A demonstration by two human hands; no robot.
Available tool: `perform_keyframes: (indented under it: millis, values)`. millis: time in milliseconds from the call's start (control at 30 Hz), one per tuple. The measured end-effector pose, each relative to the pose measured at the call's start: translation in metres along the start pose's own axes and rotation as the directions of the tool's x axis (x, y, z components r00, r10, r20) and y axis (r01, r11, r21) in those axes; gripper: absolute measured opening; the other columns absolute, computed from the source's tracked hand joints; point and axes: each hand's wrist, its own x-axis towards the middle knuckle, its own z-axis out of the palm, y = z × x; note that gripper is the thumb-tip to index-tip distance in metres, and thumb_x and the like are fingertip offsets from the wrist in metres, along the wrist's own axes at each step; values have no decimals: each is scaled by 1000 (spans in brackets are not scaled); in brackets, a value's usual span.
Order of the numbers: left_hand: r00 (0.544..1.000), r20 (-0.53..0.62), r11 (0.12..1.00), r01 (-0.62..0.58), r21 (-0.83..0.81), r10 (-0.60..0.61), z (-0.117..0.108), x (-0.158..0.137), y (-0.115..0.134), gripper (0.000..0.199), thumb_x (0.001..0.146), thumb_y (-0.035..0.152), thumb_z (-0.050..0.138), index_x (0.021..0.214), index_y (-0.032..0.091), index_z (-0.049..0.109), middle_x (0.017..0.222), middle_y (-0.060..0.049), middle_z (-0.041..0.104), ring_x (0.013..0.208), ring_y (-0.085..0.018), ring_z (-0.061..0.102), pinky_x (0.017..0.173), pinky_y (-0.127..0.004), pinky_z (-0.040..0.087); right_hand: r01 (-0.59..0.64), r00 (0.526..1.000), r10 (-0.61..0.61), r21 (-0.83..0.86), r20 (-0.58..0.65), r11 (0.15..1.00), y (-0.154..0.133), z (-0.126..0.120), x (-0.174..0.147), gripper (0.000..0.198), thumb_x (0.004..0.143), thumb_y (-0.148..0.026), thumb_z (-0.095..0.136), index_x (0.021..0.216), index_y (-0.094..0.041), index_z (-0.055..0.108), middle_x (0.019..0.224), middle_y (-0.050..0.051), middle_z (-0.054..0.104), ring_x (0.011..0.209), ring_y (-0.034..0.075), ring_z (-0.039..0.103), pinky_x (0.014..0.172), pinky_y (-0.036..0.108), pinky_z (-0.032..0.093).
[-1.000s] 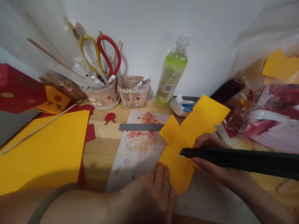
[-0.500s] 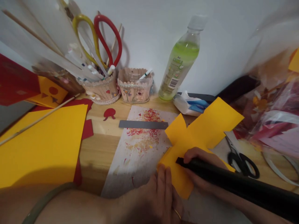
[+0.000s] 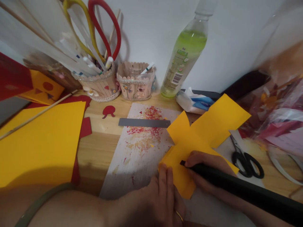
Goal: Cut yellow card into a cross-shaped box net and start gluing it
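Observation:
A yellow paper cutout (image 3: 201, 129) with several folded flaps lies across the middle right, partly raised off the surface. At its lower left fold, my left hand (image 3: 163, 192) grips the edge with its fingers close together; its thumb is hidden. My right hand (image 3: 210, 164) is closed around a long black pen-like tool (image 3: 227, 181), whose tip touches or nearly touches the yellow paper. Under the cutout is a white sheet (image 3: 118, 164) strewn with red and orange scraps. A grey strip (image 3: 144, 122) lies across that sheet, left of the cutout.
Black-handled scissors (image 3: 246, 164) lie right of my right hand. Behind are a green drink bottle (image 3: 182, 63), a tissue pack (image 3: 196, 102) and two decorated holders (image 3: 134, 85). Yellow sheets (image 3: 42, 142) with a thin stick (image 3: 40, 113) lie left; a plastic bag (image 3: 281, 110) is at right.
The view has shifted slightly, so the bottle and holders appear a little higher. Both hands keep their hold, and the black tool's tip has moved slightly over the paper.

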Motion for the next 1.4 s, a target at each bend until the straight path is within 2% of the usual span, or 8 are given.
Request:
perform_keyframes:
  millis: [200, 567, 700, 833, 900, 1067, 1200, 1400]
  values:
    - [986, 37, 986, -164, -24, 165, -4, 1, -12, 28, 85, 12, 36, 91, 9, 63, 93, -11, 74, 85, -22, 70, 67, -25, 56, 9, 1000, -9, 16, 8, 1000, -2, -2, 2, 18, 79, -10, 57, 87, -26, 55, 76, -3, 63, 65, 12, 60, 59, 20, 47]
    - [979, 46, 980, -199, -20, 200, -10, 3, -14, 30, 84, 14, 39, 94, 5, 65, 92, -15, 73, 82, -26, 71, 63, -29, 58, -6, 993, -2, 61, 120, 998, -5, -9, 8, 11, 81, -13, 52, 86, -22, 55, 74, -2, 62, 63, 12, 58, 57, 21, 45]
    - [977, 49, 977, -210, 32, 208, -14, 5, -7, 33, 85, 15, 37, 97, 3, 66, 89, -13, 74, 76, -24, 71, 61, -28, 58, 21, 974, -42, 95, 223, 995, -5, -15, 15, 11, 81, -13, 54, 87, -22, 56, 72, -4, 60, 59, 10, 55, 53, 18, 42]
    - [969, 34, 968, -245, 55, 244, -16, 10, -3, 34, 87, 16, 37, 100, 2, 66, 85, -11, 74, 69, -20, 70, 60, -26, 57, 0, 962, -30, 113, 271, 994, -5, -21, 22, 7, 83, -16, 55, 88, -19, 59, 78, -1, 63, 68, 12, 59, 61, 21, 46]
    - [971, 1, 971, -240, 8, 240, -13, 12, -3, 34, 87, 16, 38, 99, 4, 67, 86, -11, 74, 73, -21, 70, 62, -28, 56, -11, 963, -21, 118, 270, 993, -4, -22, 23, 6, 84, -18, 55, 87, -18, 60, 81, 1, 65, 72, 13, 60, 64, 23, 47]
    - [989, -82, 985, -131, -116, 122, 1, 6, -12, 29, 85, 12, 42, 94, 8, 69, 94, -13, 73, 85, -23, 69, 70, -32, 56, 3, 965, -44, 158, 257, 987, 1, -22, 22, 7, 86, -23, 55, 86, -18, 60, 79, 1, 64, 70, 14, 59, 62, 23, 48]
    - [985, -69, 975, -166, -149, 157, 9, -2, -18, 30, 85, 15, 44, 101, 7, 68, 104, -12, 71, 98, -25, 66, 83, -32, 53, 37, 963, -81, 172, 258, 984, 5, -22, 21, 5, 85, -18, 55, 86, -20, 60, 78, -2, 64, 69, 11, 59, 62, 21, 46]
    - [982, -67, 969, -186, -165, 177, 11, -2, -21, 34, 85, 13, 39, 104, 4, 66, 105, -15, 70, 97, -25, 66, 80, -33, 54, 121, 948, -166, 175, 273, 977, 12, -20, 22, 11, 82, -12, 55, 87, -21, 59, 77, -3, 64, 68, 11, 59, 61, 20, 45]
